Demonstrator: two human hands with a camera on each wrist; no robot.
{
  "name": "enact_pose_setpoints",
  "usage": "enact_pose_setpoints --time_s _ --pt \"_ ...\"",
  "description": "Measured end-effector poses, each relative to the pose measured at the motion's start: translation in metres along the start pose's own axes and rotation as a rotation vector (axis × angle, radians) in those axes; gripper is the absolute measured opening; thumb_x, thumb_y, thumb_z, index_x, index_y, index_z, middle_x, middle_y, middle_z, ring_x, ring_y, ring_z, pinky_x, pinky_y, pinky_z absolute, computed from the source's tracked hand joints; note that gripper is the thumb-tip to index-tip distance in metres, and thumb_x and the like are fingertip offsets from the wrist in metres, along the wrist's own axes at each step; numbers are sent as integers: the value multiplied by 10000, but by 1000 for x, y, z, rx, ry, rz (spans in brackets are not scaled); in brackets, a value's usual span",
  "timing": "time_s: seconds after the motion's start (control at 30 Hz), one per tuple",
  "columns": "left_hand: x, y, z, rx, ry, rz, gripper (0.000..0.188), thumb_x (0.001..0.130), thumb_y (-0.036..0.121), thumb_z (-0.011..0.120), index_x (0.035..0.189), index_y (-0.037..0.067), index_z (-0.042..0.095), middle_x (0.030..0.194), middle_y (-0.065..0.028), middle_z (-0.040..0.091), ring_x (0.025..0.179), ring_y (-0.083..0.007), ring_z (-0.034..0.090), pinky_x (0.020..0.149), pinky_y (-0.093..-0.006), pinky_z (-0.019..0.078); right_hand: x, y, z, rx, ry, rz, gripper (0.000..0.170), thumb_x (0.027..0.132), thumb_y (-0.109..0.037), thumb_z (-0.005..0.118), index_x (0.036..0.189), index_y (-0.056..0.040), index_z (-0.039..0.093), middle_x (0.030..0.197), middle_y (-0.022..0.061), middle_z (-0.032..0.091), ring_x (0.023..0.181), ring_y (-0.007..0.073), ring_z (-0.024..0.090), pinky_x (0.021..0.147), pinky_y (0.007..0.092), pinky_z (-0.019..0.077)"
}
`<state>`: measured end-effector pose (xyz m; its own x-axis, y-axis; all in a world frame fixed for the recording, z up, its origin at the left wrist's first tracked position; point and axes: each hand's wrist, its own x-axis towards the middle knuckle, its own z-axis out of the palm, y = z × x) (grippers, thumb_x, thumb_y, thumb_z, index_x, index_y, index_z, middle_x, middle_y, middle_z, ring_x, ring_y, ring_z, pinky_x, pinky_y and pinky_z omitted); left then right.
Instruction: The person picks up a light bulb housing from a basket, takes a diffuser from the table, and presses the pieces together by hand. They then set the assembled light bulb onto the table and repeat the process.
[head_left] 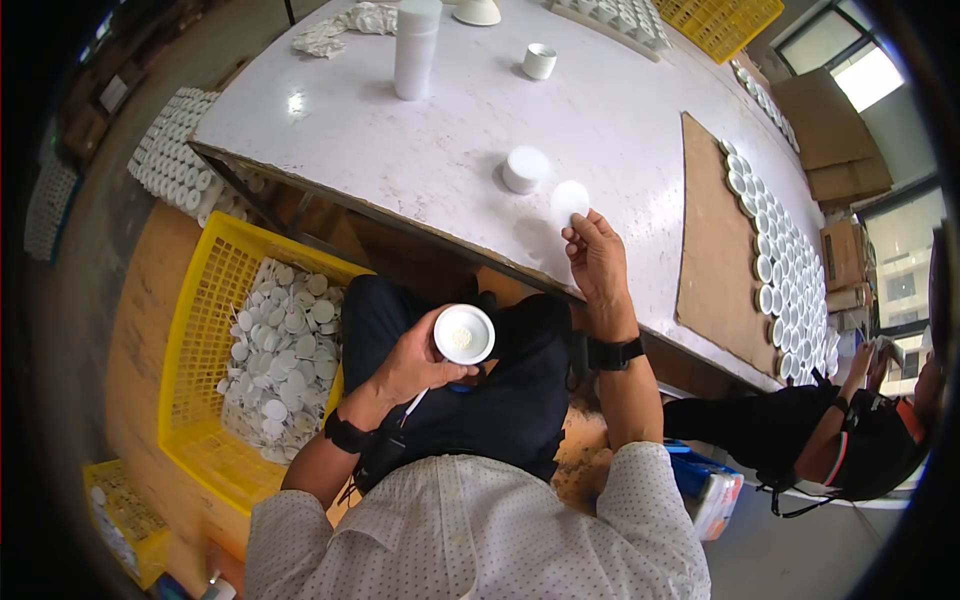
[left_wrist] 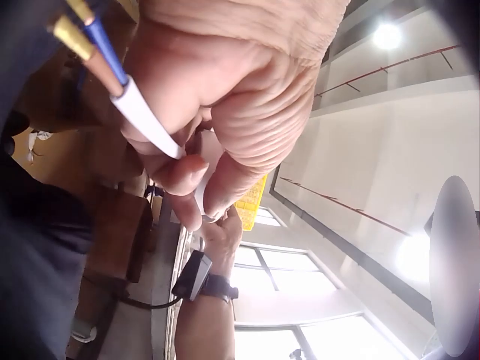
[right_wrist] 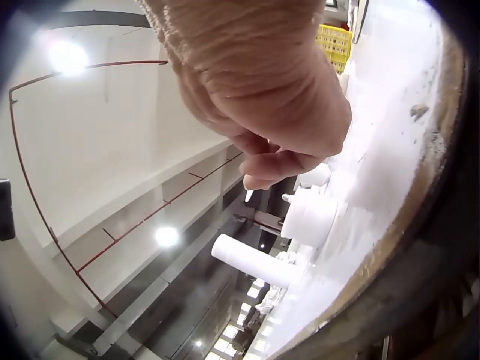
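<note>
My left hand (head_left: pixel 408 362) grips a round white downlight (head_left: pixel 484 340) over the lap, its recessed face and yellowish centre turned up. From under that hand runs a white cable (left_wrist: pixel 142 120), ending in a brown and a blue wire with gold-coloured tips in the left wrist view. Over the table's near edge, my right hand (head_left: pixel 602 265) pinches a thin translucent white disc (head_left: pixel 568 198) between thumb and fingertips. Just beyond it stands a short stack of white discs (head_left: pixel 526 170). In the right wrist view, the curled fingers hide most of the disc.
The white table (head_left: pixel 620 120) carries a tall white roll (head_left: pixel 416 60), a small white cup (head_left: pixel 540 62) and cardboard (head_left: pixel 715 250) with rows of white rings (head_left: pixel 775 240). At the left, a yellow crate (head_left: pixel 185 390) holds many white discs. Another person (head_left: pixel 850 430) is at the right.
</note>
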<state>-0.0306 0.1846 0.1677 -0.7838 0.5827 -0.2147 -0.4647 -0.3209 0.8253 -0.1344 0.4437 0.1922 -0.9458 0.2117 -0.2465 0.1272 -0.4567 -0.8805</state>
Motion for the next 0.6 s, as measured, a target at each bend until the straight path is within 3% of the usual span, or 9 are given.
enact_pose_setpoints --time_s 0.17,0.37,0.47,0.6 --pt "21 4 13 19 37 86 669 727 -75 649 1294 -10 301 1173 -82 475 1069 -167 500 877 -322 487 -25 10 -10 -12 28 75 137 842 -132 617 908 -30 554 657 8 548 546 77 522 486 175 421" --pt "40 3 20 23 60 180 675 717 -107 617 1297 -18 286 1186 -99 462 1077 -177 502 892 -323 476 -55 29 -17 -9 -34 141 131 862 -161 596 887 -35 568 654 11 541 522 78 494 463 200 401" --pt "45 -4 19 82 37 202 681 734 -60 624 1312 -11 267 1222 -120 437 1088 -208 496 884 -350 484 -70 43 -19 -204 -131 165 145 860 -172 603 891 -31 613 664 3 567 516 54 494 463 179 405" --pt "50 -12 22 194 51 284 683 754 26 656 1316 -13 271 1227 -121 437 1105 -193 477 913 -317 439 -81 54 -9 -279 -163 124 196 838 -159 632 969 -14 621 696 -3 584 536 39 498 471 171 415"
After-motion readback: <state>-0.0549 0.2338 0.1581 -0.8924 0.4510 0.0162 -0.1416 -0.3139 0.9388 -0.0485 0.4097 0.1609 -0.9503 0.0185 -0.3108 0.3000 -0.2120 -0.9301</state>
